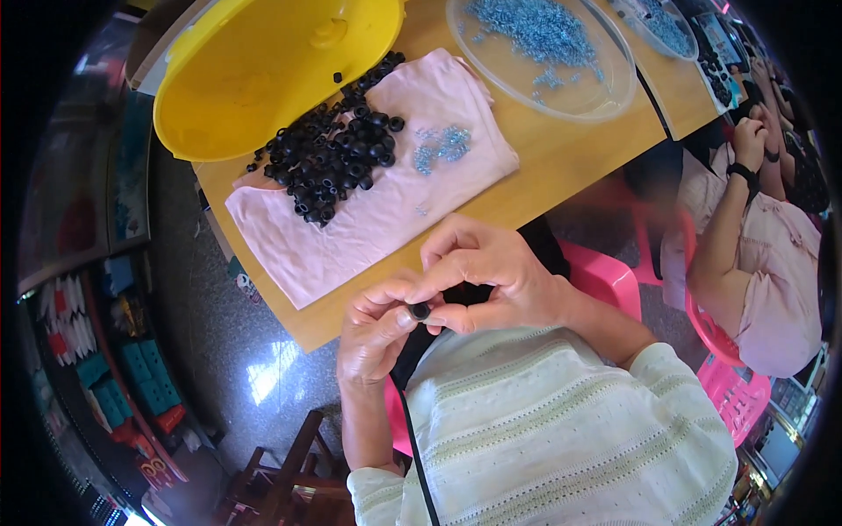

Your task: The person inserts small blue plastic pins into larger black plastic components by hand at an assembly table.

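Just off the table's near edge, a small round black cap [420,310] with a hollow end is pinched in the fingertips of my left hand [373,337]. My right hand [504,272] meets it there, its thumb and fingers closed beside the cap; whatever those fingers hold is too small to make out. A heap of similar black caps [338,158] lies on a folded pink cloth [303,250] in front of me. To the right of that heap is a little pile of tiny bluish-silver metal pieces [443,147], with a few stray ones closer to me.
A yellow basin [237,88] leans behind the caps. At the far right of the wooden table [561,171] stands a clear round tray [614,83] of bluish-silver pieces, with a similar container [671,31] beyond. Another person [754,254] sits at right; pink chairs [605,276] stand nearby.
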Demonstrator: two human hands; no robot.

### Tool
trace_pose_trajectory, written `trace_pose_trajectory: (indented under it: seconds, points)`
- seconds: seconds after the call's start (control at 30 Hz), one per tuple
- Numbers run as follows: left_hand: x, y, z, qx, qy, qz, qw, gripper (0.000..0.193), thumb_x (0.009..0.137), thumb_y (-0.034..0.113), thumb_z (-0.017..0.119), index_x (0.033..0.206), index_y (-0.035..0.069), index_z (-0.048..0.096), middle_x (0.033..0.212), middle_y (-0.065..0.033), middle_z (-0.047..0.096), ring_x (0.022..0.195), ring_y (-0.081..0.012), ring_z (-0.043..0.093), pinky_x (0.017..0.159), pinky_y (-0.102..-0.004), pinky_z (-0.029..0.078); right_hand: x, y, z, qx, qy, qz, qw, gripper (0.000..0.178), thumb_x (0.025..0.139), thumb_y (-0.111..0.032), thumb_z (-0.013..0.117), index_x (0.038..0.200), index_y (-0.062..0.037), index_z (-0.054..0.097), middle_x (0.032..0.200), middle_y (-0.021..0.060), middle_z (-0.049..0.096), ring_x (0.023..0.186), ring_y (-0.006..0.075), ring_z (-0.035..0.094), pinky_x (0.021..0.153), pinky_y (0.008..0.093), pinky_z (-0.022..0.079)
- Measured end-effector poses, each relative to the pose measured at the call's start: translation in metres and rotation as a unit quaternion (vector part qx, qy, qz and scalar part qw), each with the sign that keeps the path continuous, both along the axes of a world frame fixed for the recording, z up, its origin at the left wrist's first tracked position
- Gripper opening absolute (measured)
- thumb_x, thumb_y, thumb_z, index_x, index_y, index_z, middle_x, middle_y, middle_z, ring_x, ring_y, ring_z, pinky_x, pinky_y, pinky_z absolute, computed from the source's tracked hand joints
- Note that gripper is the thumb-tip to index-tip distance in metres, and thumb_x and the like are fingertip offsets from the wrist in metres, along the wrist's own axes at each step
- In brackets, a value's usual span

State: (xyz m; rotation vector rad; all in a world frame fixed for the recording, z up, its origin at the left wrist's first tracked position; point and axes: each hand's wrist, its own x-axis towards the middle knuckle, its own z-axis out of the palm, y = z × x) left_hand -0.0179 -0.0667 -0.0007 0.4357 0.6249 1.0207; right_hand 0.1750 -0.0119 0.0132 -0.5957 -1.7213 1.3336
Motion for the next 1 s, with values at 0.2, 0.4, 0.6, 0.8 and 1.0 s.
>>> trace_pose_trajectory:
  seconds: [0.2, 0.4, 0.6, 0.8, 1.0]
  points:
    - [-0.001, 0.016, 0.011, 0.043, 0.186, 0.087, 0.978, 0.014, 0.084, -0.002, 0.063, 0.098, 0.000, 0.062, 0.095, -0.0126, 0.065, 0.077, -0.0179, 0.066, 0.069, -0.0272, 0.054, 0.010, 0.011, -0.015, 0.000, -0.150, -0.136, 0.979, 0.016, 0.080, -0.008, 0.070, 0.096, -0.0060, 0.067, 0.083, 0.0074, 0.061, 0.062, 0.0182, 0.058, 0.056, 0.0280, 0.045]
    - [-0.003, 0.035, 0.000, 0.090, 0.218, 0.139, 0.962, 0.017, 0.085, -0.004, 0.063, 0.100, 0.000, 0.059, 0.094, -0.0132, 0.066, 0.079, -0.0177, 0.066, 0.070, -0.0272, 0.054, -0.003, 0.025, -0.024, 0.113, -0.270, -0.201, 0.935, 0.012, 0.080, -0.004, 0.069, 0.092, -0.0058, 0.066, 0.081, 0.0065, 0.061, 0.064, 0.0170, 0.061, 0.055, 0.0289, 0.047]
    - [-0.004, 0.039, -0.018, 0.068, 0.169, 0.123, 0.976, 0.016, 0.090, 0.001, 0.060, 0.105, -0.002, 0.058, 0.096, -0.0161, 0.067, 0.081, -0.0186, 0.066, 0.071, -0.0285, 0.054, -0.004, 0.028, -0.026, 0.166, -0.281, -0.195, 0.925, 0.014, 0.079, -0.004, 0.070, 0.092, -0.0058, 0.065, 0.080, 0.0054, 0.062, 0.063, 0.0142, 0.061, 0.055, 0.0271, 0.047]
    - [-0.003, 0.037, -0.017, 0.065, 0.136, 0.119, 0.981, 0.018, 0.090, 0.003, 0.060, 0.108, -0.002, 0.058, 0.096, -0.0151, 0.067, 0.081, -0.0201, 0.067, 0.072, -0.0295, 0.055, -0.004, 0.028, -0.002, -0.140, -0.057, -0.084, 0.985, 0.011, 0.083, -0.003, 0.070, 0.093, -0.0038, 0.066, 0.079, -0.0017, 0.062, 0.063, 0.0011, 0.051, 0.054, 0.0176, 0.039]
    - [0.000, 0.036, -0.010, 0.082, 0.143, 0.121, 0.979, 0.018, 0.088, 0.003, 0.064, 0.105, -0.003, 0.059, 0.094, -0.0136, 0.067, 0.080, -0.0201, 0.067, 0.072, -0.0299, 0.056, -0.007, 0.028, -0.001, -0.115, -0.019, -0.057, 0.992, 0.012, 0.084, 0.002, 0.067, 0.095, -0.0024, 0.066, 0.085, 0.0013, 0.062, 0.064, 0.0025, 0.052, 0.054, 0.0166, 0.039]
